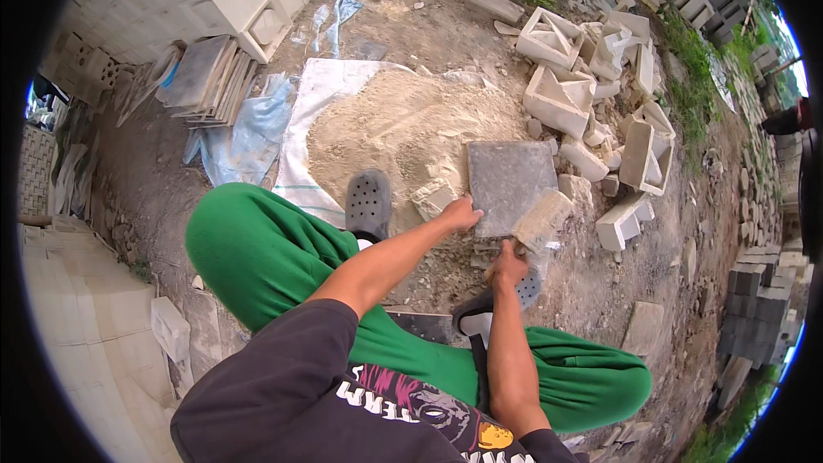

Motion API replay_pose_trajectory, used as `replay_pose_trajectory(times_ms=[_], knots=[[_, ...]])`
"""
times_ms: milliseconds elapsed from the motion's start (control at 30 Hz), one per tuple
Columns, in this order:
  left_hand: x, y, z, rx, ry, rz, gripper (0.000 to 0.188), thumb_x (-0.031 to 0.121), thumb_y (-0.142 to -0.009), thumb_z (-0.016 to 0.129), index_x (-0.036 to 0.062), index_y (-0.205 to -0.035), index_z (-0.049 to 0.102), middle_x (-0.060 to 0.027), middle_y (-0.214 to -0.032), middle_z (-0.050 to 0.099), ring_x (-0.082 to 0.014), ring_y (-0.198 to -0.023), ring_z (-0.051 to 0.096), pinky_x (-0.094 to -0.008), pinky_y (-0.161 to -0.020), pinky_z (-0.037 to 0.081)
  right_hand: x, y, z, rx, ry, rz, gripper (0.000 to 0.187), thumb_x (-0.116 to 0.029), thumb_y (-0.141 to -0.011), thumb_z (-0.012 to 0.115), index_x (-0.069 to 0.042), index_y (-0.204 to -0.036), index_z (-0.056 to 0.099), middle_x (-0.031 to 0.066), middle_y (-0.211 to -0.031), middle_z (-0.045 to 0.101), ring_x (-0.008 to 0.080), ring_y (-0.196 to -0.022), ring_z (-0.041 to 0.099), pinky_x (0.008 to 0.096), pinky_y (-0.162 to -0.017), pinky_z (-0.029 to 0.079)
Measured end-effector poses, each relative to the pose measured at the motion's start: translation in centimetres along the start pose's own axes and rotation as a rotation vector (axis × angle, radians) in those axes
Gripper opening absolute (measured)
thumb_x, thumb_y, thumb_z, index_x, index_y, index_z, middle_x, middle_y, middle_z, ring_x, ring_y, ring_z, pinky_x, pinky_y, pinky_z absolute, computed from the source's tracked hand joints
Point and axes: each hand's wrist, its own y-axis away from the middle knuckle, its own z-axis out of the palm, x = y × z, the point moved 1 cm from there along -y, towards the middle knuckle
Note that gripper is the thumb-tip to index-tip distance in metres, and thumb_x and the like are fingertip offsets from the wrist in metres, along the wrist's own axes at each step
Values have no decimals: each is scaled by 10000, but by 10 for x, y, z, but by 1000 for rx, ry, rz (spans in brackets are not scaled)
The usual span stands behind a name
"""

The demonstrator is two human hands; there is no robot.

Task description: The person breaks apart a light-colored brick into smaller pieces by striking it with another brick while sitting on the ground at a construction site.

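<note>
Here we are, low over the ground: green trousers (pixel 257 249) spread wide, grey clogs (pixel 369 201) planted. Next comes the right hand (pixel 507 264), curled just in front of the slab (pixel 506 173); whether it grips anything, I can't tell. A little farther on and to its left, the left hand (pixel 463 214) is bunched at the slab's near left corner, the nearer of the two, its grip unclear too. The slab lies ahead of both, squarish, no clear long axis. And look, a block (pixel 542 219) covers its near right corner, long axis slanting away to the right, right in the way! Sand (pixel 403 120) spreads beyond on a white sheet (pixel 302 141), broken blocks (pixel 559 101) crowd the right, and boards (pixel 206 81) stack up far left.
</note>
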Motion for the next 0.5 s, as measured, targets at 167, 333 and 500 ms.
replay_pose_trajectory(times_ms=[167, 333, 500], knots=[[-8, 3, 0, 184, -242, 73, 587, 356, -910, 619, -87, -1285, 530, -290, -1115, 670, -418, -1044, 660, -497, -914, 516, -10, 7, 14, -141, 396, -26, 418, -316, -709, 779, 31, -931, 710, 161, -829, 735, 242, -579, 690, 416, -683, 560], [3, 27, -25, 497, -513, 279, 766, 461, -870, 691, 30, -1451, 439, -184, -1298, 574, -374, -1256, 516, -479, -1053, 416, -42, 8, 12, -142, 443, 81, 490, -330, -704, 760, 54, -1004, 710, 192, -832, 735, 283, -654, 725, 397, -688, 570], [-44, 47, -34, 631, -578, 246, 1005, 555, -780, 765, 46, -1517, 309, -192, -1444, 390, -370, -1362, 367, -475, -1123, 328, -34, -2, 11, -167, 401, 119, 514, -336, -695, 758, 53, -1027, 706, 211, -896, 737, 298, -707, 735, 400, -714, 572]])
